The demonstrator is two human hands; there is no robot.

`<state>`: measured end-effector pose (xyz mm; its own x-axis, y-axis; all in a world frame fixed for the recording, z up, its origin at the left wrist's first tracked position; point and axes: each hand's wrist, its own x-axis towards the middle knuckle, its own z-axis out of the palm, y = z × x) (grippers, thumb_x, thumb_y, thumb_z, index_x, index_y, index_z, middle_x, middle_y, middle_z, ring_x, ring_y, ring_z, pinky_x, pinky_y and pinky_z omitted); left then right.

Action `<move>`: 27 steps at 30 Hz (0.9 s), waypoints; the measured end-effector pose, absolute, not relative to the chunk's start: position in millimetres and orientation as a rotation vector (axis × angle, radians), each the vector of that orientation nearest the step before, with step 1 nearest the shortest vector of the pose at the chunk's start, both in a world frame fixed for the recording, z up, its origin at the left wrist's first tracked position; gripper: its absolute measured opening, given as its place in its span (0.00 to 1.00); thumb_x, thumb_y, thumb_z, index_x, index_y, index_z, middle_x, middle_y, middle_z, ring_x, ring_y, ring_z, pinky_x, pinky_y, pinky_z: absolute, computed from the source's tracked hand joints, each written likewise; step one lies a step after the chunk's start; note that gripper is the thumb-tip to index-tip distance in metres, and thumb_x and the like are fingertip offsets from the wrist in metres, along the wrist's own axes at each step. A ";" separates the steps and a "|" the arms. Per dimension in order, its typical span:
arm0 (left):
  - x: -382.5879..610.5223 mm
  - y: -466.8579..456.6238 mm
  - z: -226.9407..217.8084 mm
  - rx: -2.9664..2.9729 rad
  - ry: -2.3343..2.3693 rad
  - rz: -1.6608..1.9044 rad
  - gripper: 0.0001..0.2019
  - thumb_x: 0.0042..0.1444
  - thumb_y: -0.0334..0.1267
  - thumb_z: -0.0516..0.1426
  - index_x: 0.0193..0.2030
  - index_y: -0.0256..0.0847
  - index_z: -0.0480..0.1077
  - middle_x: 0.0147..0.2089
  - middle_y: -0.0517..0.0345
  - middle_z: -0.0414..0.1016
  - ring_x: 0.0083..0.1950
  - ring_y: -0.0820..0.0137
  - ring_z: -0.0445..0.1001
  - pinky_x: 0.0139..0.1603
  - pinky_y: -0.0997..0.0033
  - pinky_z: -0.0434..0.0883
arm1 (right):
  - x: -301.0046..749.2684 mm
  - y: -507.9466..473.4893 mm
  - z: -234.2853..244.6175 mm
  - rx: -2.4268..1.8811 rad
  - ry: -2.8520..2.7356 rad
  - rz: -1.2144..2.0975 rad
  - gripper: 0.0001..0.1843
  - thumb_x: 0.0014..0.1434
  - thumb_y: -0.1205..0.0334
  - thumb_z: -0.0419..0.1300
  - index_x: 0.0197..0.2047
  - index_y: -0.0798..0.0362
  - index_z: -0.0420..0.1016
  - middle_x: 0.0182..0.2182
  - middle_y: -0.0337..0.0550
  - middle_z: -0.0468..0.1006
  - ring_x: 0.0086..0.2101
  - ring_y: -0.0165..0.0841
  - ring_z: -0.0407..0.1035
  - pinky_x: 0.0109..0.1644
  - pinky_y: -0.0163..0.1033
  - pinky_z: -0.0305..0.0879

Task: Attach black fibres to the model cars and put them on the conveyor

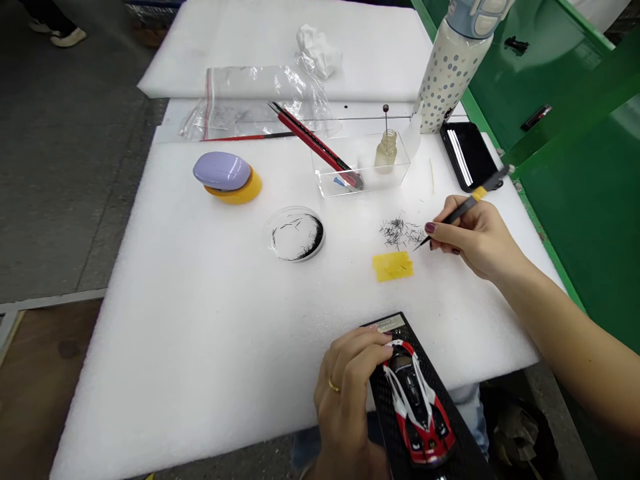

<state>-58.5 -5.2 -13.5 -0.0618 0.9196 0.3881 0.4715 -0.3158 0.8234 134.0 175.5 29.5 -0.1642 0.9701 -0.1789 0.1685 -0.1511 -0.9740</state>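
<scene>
My left hand [347, 393] grips the edge of a black display base, its fingers resting near the front of the red and white model car [419, 407] mounted there. A small label plate [391, 324] shows at the base's far end. In my right hand [467, 233] a pair of dark fine-tipped tweezers [457, 211] with a yellow band is pinched, its point near the foam surface. Beside that point lies a loose pile of tiny black slivers [399, 231]. Just below the pile is a piece of yellow tape [393, 267].
A round clear dish [295, 233] holds more black slivers. Behind stand a clear tray [360, 167] with red tweezers [320, 143], a small glass bottle [386, 152], a phone [473, 157] and a dotted water bottle [453, 73]. A purple and yellow case [227, 175] sits left.
</scene>
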 end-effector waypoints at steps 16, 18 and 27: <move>-57.3 -3.2 -13.8 1.829 1.495 1.365 0.08 0.70 0.39 0.53 0.51 0.42 0.70 0.48 0.52 0.79 0.52 0.62 0.78 0.54 0.60 0.78 | 137.7 154.5 22.1 -1.299 -1.592 1.312 0.20 0.49 0.51 0.77 0.24 0.51 0.71 0.23 0.41 0.78 0.24 0.29 0.67 0.24 0.36 0.57; -57.4 -3.1 -14.2 1.834 1.495 1.364 0.08 0.70 0.39 0.53 0.51 0.42 0.70 0.48 0.52 0.79 0.51 0.62 0.78 0.54 0.60 0.78 | 136.1 152.7 22.4 -1.301 -1.616 1.312 0.20 0.50 0.50 0.76 0.25 0.51 0.72 0.24 0.42 0.78 0.25 0.29 0.67 0.25 0.36 0.57; -57.6 -4.1 -12.7 1.807 1.476 1.357 0.08 0.71 0.37 0.53 0.52 0.41 0.69 0.50 0.53 0.78 0.53 0.64 0.77 0.57 0.62 0.77 | 133.8 150.9 22.1 -1.319 -1.679 1.283 0.22 0.52 0.47 0.74 0.24 0.51 0.70 0.23 0.41 0.74 0.25 0.30 0.66 0.26 0.37 0.57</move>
